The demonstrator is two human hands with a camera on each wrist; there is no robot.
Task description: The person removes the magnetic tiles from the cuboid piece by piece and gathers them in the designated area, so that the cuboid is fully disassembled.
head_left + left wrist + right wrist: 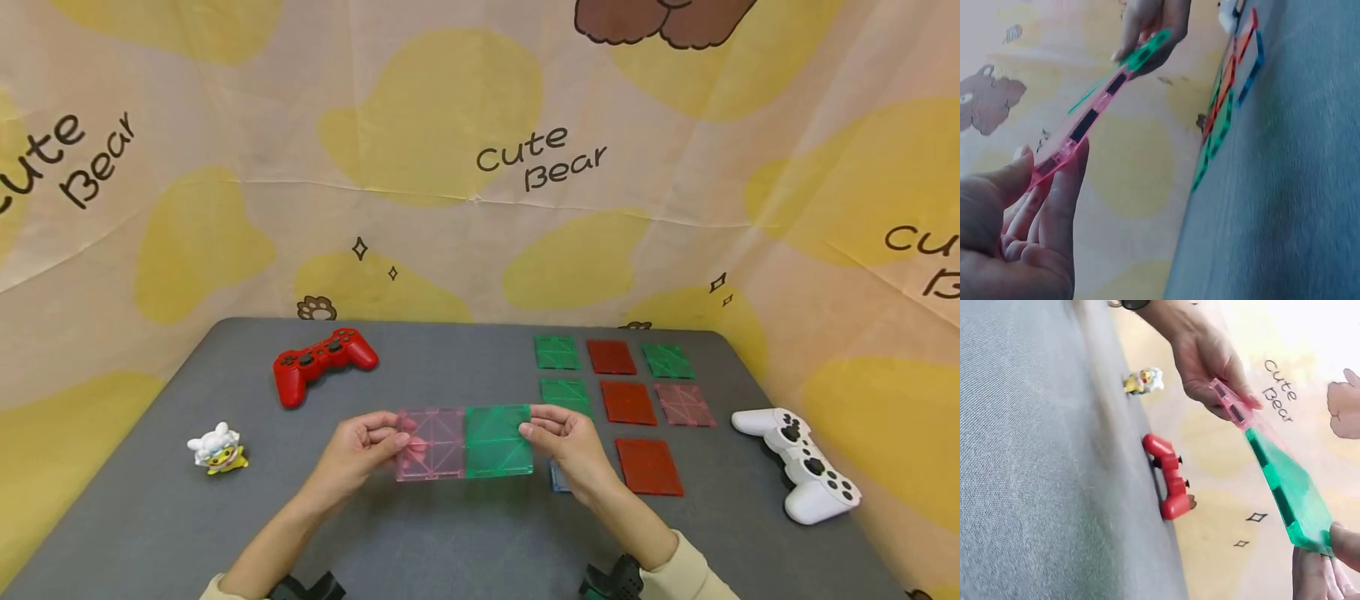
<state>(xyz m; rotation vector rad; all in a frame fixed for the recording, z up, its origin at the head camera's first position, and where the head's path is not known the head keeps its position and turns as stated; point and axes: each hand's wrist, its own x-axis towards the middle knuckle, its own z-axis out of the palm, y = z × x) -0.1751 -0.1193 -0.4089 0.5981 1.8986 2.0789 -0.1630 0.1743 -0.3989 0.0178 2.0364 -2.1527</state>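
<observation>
Two clear magnetic tiles are held up edge to edge above the table. My left hand (365, 450) pinches the outer edge of the pink tile (442, 446), thumb in front and fingers behind, showing through it. On the other side my right hand (566, 442) pinches the outer edge of the green tile (495, 442). In the left wrist view, dark magnet strips show along the rim of the pink tile (1085, 125). The right wrist view shows the green tile (1291, 494) meeting the pink one along one side.
Several tiles lie in rows at the right, among them a red tile (649, 467) and a blue tile (558, 477) partly hidden by my right hand. A white game controller (798, 462) lies far right, a red controller (322, 362) back left, a small figurine (218, 450) left.
</observation>
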